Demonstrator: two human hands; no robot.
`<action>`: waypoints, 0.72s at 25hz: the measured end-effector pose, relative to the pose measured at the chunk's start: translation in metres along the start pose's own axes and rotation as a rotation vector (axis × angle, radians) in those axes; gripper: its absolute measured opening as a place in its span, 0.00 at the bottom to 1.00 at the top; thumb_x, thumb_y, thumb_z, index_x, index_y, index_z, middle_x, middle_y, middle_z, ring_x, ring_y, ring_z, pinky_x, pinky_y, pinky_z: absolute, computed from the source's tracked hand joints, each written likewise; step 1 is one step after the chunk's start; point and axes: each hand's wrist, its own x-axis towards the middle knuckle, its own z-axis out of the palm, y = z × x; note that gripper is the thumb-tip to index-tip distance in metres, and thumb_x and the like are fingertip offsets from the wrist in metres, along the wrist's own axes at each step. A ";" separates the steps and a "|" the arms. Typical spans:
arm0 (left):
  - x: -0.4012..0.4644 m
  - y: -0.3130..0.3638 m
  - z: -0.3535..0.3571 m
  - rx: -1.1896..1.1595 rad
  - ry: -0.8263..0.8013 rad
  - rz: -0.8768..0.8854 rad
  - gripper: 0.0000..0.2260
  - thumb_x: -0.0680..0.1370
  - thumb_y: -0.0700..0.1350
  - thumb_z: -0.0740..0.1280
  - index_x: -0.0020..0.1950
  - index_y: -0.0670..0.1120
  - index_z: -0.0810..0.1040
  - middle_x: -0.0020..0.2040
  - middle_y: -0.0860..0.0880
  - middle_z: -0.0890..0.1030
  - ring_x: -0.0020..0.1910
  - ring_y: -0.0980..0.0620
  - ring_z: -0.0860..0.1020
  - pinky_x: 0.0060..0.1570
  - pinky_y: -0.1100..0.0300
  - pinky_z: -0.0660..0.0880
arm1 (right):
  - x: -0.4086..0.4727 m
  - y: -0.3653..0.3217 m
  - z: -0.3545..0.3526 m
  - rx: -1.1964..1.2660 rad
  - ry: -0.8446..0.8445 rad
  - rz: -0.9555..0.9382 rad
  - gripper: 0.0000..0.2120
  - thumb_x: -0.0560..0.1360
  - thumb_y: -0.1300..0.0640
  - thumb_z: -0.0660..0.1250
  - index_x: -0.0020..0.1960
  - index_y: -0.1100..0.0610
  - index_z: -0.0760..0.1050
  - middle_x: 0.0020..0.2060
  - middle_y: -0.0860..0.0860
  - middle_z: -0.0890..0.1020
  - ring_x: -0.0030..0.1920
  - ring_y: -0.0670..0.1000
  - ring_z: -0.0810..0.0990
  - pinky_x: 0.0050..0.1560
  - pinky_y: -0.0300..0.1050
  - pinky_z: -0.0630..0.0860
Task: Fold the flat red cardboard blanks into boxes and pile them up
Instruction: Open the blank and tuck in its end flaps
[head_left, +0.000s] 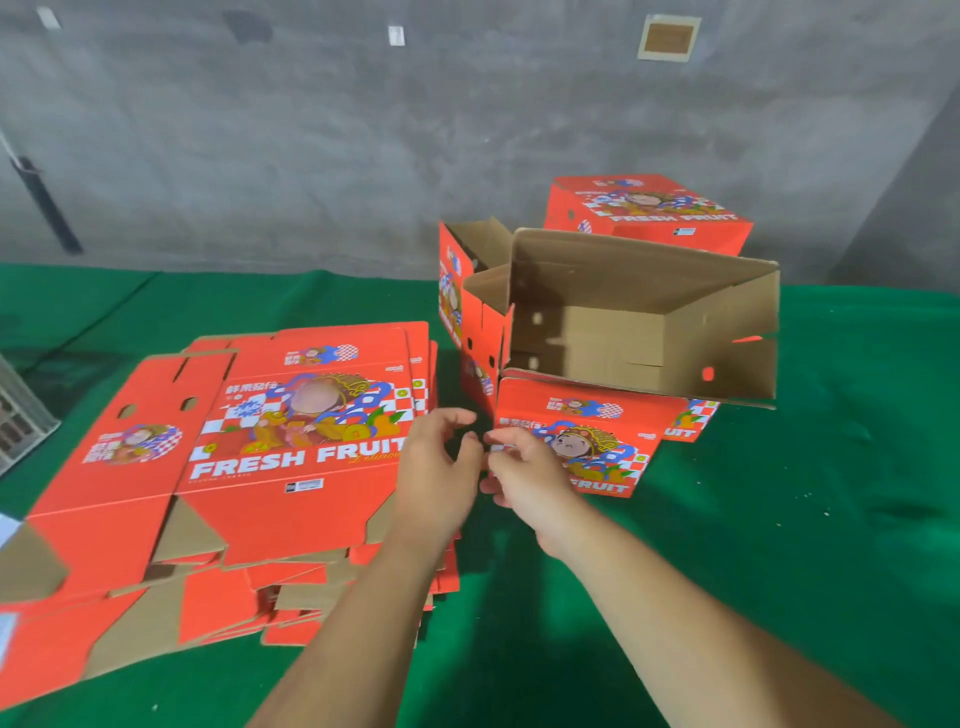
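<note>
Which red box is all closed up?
The closed box at the back by the wall. Its printed top is shut, while the nearer open box shows its brown inside.

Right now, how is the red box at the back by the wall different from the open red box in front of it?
The back box is closed, so only its red printed outside shows. The open box has its flaps up, showing its plain brown inside. The back box stands by the grey wall, while the open box sits nearer the hands, on another red box. Both are red cardboard with the same cartoon picture and "FRESH FRUIT" lettering.
</note>
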 end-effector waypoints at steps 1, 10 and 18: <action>0.005 -0.007 -0.008 0.198 0.022 0.032 0.11 0.79 0.43 0.68 0.60 0.52 0.79 0.59 0.50 0.80 0.62 0.47 0.78 0.72 0.52 0.66 | 0.001 0.000 0.011 0.021 -0.024 0.040 0.15 0.81 0.61 0.61 0.66 0.50 0.75 0.53 0.54 0.84 0.41 0.50 0.82 0.47 0.45 0.78; -0.003 -0.023 -0.022 0.655 -0.191 -0.079 0.28 0.82 0.46 0.60 0.83 0.50 0.59 0.80 0.41 0.64 0.81 0.37 0.57 0.80 0.44 0.51 | 0.023 -0.004 0.056 0.158 -0.110 0.200 0.04 0.82 0.50 0.65 0.51 0.46 0.78 0.47 0.44 0.85 0.48 0.45 0.83 0.42 0.41 0.77; -0.027 0.009 -0.019 -0.013 -0.004 0.156 0.25 0.79 0.45 0.67 0.76 0.46 0.72 0.70 0.51 0.78 0.72 0.52 0.74 0.74 0.51 0.68 | 0.029 -0.048 0.029 0.144 -0.075 0.010 0.09 0.83 0.63 0.62 0.56 0.56 0.81 0.50 0.57 0.87 0.48 0.55 0.86 0.48 0.49 0.83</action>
